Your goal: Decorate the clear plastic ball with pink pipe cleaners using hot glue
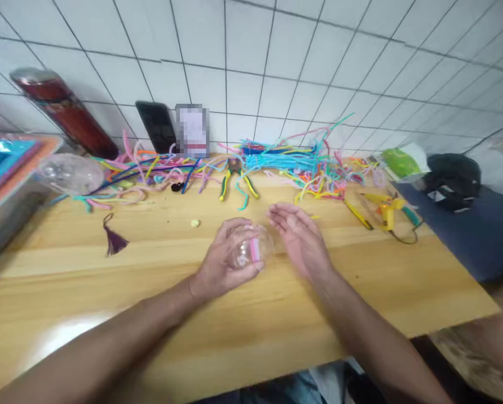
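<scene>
My left hand is wrapped round a clear plastic ball, holding it a little above the wooden table. A pink and white strip shows on or inside the ball, though I cannot tell which. Just to the right, apart from the ball, my right hand has its fingers stretched out and appears to hold nothing. A small pale yellow pompom lies on the table left of my left hand. Farther left is a dark purple tassel. Pliers with yellow and green handles lie beyond both hands.
Tangled colourful pipe cleaners line the tiled wall. A yellow glue gun and a yellow cutter lie right. At the back left are a phone, a red flask and another clear ball.
</scene>
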{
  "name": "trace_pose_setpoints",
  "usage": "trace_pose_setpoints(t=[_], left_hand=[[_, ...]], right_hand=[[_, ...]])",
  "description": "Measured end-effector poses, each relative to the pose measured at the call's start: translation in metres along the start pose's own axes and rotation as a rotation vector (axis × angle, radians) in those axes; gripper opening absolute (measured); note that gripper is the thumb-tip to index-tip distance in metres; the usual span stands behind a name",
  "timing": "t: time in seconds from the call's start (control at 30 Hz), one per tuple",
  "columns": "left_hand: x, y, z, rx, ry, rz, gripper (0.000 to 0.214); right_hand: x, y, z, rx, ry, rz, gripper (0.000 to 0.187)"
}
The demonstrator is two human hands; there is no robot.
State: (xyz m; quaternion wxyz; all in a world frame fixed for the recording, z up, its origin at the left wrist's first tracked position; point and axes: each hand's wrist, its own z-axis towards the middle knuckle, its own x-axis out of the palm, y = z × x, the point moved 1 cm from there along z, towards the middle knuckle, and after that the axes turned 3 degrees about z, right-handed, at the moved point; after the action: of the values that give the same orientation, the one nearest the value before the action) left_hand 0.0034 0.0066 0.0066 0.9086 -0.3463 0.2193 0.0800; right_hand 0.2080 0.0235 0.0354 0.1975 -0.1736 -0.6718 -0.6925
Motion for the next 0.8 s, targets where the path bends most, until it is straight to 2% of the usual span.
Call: trace_pose_setpoints(t=[0.07,0.17,0.23,0.37,0.47,0.63,0.8], left_hand=[[0.001,0.0,0.0,-0.021,-0.002,-0.005,0.058],[0.002,0.003,0.0,-0.08,-0.025,-0.031,0.055],[0.003,0.006,0.0,-0.134,-0.056,-0.058,0.052],[0.003,0.013,0.0,-0.253,-0.125,-0.146,0.046],[0.004,0.015,0.001,-0.363,-0.165,-0.234,0.044],[0.004,0.015,0.005,-0.568,-0.185,-0.425,0.045],[0.003,0.018,0.005,-0.684,-0.181,-0.631,0.05]], right_hand=[[-0.005,0.0,0.002,0.047,0.022,0.024,0.035],[-0.01,0.0,0.002,0.0,0.07,-0.095,0.04],[-0.011,0.001,-0.002,-0.118,0.127,-0.285,0.044],[-0.002,-0.002,-0.016,-0.444,0.289,-0.788,0.059],[0.005,-0.008,-0.023,-0.592,0.379,-1.016,0.063],[0.005,-0.013,-0.022,-0.589,0.455,-1.092,0.066],[-0.001,-0.012,-0.018,-0.554,0.455,-1.072,0.054]])
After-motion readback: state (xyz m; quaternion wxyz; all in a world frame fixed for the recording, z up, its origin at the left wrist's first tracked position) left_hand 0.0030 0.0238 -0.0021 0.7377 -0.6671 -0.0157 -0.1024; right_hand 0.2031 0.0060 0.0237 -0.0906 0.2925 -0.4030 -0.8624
